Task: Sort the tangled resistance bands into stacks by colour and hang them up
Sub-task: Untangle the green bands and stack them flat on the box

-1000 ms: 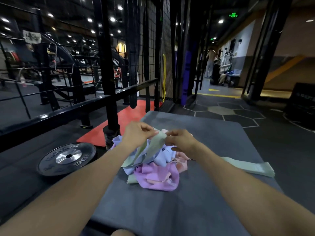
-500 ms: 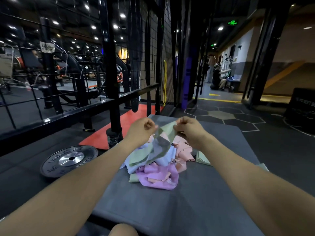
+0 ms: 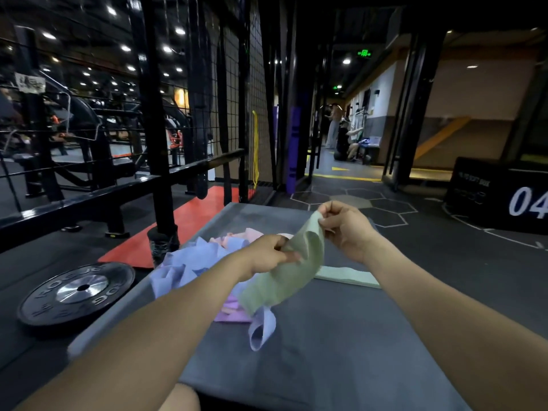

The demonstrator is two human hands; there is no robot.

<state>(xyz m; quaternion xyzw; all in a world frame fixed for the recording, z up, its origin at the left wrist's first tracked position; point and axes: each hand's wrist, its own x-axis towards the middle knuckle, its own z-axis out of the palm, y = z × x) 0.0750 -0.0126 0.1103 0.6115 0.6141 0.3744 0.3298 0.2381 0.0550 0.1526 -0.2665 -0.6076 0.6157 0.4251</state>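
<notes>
Aloft, green band [image 3: 292, 271], crumpled, pinched by both hands

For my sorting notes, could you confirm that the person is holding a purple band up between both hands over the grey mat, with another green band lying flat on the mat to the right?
Not quite: the band held between the left hand and the right hand is green, not purple, as the head view shows. The rest holds: it is over the grey mat, and another green band lies flat to the right.
</notes>
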